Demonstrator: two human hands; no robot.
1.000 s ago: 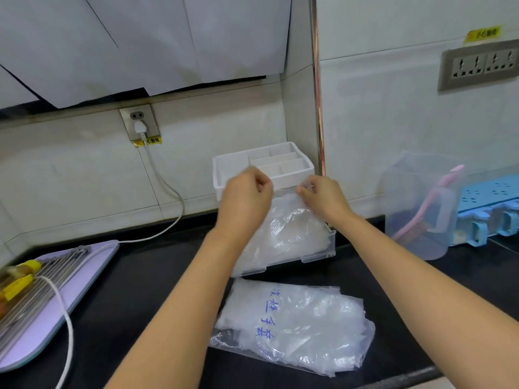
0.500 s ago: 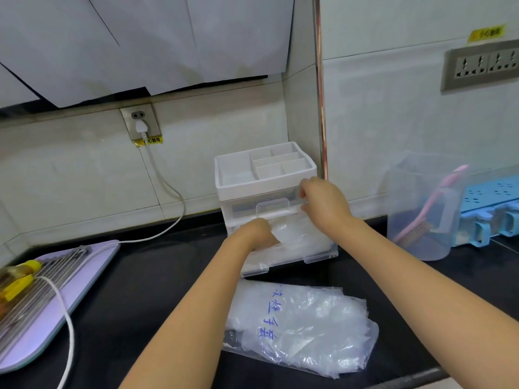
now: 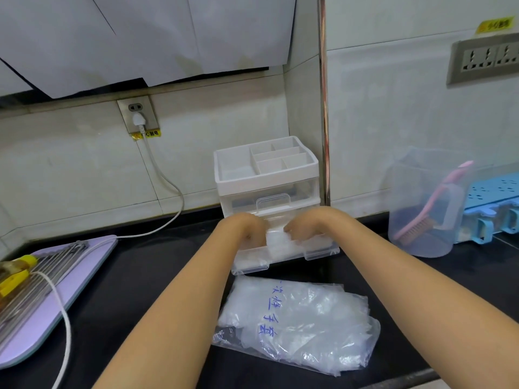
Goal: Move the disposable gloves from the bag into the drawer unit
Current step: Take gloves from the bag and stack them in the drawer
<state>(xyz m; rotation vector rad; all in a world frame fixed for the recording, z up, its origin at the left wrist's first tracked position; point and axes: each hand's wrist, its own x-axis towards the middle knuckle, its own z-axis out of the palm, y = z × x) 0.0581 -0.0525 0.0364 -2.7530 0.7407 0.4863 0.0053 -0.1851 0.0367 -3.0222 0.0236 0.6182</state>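
A white and clear plastic drawer unit (image 3: 266, 178) stands against the wall corner, its bottom drawer (image 3: 320, 252) pulled out toward me. My left hand (image 3: 247, 230) and my right hand (image 3: 306, 224) are both down inside that drawer, fingers curled onto a wad of thin clear disposable gloves (image 3: 276, 241). A crumpled clear bag (image 3: 297, 321) with blue writing, still holding gloves, lies flat on the black counter in front of the drawer.
A lilac board (image 3: 56, 304) with metal rods and a yellow-capped bottle (image 3: 16, 265) sits at the left, a white cord (image 3: 165, 197) running to a wall socket. At the right stand a clear jug (image 3: 424, 203) with a pink brush and a blue rack (image 3: 494, 203).
Both hands came down from holding the gloves up in front of the unit into the open bottom drawer, pressing the gloves in. The upper drawer is now visible.
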